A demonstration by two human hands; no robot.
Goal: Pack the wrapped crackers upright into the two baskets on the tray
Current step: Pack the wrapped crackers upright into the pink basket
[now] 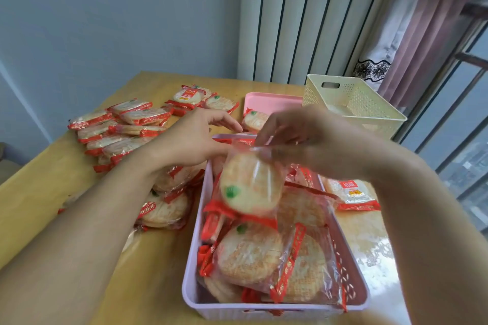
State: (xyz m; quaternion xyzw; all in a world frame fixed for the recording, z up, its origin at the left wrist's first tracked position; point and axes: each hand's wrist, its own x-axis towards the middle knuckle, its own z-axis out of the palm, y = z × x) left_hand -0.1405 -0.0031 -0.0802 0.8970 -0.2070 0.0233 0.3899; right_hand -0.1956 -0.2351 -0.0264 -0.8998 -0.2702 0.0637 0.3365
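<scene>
Crackers in clear wrappers fill the purple basket [190, 290]. One wrapped cracker [249, 183] hangs above it (a bit blurry), pinched at its top edge by the right hand [303, 140]. The left hand [195, 137] reaches over the table [39, 192], fingers loosely spread.

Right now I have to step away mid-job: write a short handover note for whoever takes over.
Right hand pinches a clear-wrapped round cracker by its top edge above the lilac plastic basket.
Left hand open, reaching over the loose crackers on the wooden table.
Done: lilac basket partly filled, packs leaning rather than upright.
Left: cream lattice basket looks nearly empty; piles of wrapped crackers remain on the table.
</scene>
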